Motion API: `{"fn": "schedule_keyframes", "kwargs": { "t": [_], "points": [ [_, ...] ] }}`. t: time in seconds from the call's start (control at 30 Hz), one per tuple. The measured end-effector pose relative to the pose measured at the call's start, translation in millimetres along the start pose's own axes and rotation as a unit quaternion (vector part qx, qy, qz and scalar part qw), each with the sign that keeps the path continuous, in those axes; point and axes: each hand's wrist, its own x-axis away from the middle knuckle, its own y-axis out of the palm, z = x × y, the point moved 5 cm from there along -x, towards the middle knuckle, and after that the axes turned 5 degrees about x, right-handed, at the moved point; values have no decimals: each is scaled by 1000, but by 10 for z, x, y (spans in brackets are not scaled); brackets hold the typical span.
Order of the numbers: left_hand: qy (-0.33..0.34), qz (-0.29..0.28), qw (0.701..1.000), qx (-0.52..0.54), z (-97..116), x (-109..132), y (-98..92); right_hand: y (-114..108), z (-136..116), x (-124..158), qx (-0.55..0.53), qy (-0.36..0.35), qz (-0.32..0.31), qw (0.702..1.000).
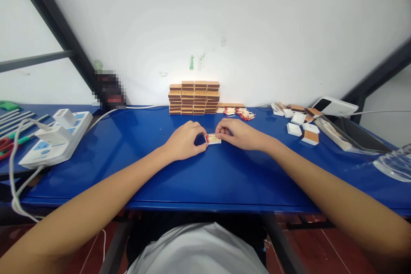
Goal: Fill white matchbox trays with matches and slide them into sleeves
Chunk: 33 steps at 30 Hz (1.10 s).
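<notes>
A small white matchbox tray (213, 141) with red-tipped matches (212, 138) in it lies between my hands on the blue table (205, 175). My left hand (188, 140) grips the tray's left end between thumb and fingers. At the tray's right end, my right hand (236, 132) has its thumb and fingers pinched together at the matches; whether a match is between them is hidden. Just beyond my hands stands a stack of brown matchboxes (194, 98). Right of the stack are loose matches (245, 114) in piles, with more matchboxes (236, 105) behind them.
On the right lie several white trays and brown sleeves (298, 118), a white device (335, 106), an open box (340, 135) and clear plastic (394, 162). To the left are a power strip (61, 137) with cables and red-handled scissors (6, 147). A white wall (257, 30) rises behind.
</notes>
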Motion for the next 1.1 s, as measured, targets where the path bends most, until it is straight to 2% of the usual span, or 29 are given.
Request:
{"fn": "schedule_keyframes", "kwargs": {
  "t": [0.27, 0.5, 0.63, 0.9, 1.1],
  "points": [
    [5, 2, 1000, 7, -11, -4, 9, 40, 9, -13, -15, 16, 19, 1000],
    [5, -2, 1000, 12, -8, -2, 8, 108, 74, -28, -79, 57, 7, 995],
    [6, -1, 1000, 9, -6, -1, 3, 115, 69, -34, -89, 51, 11, 995],
    [1, -2, 1000, 13, -1, 1, 8, 46, 90, -24, -24, 57, 10, 998],
    [2, -1, 1000, 10, -8, -2, 11, 108, 45, -14, 0, 38, 18, 999]
  ]
}}
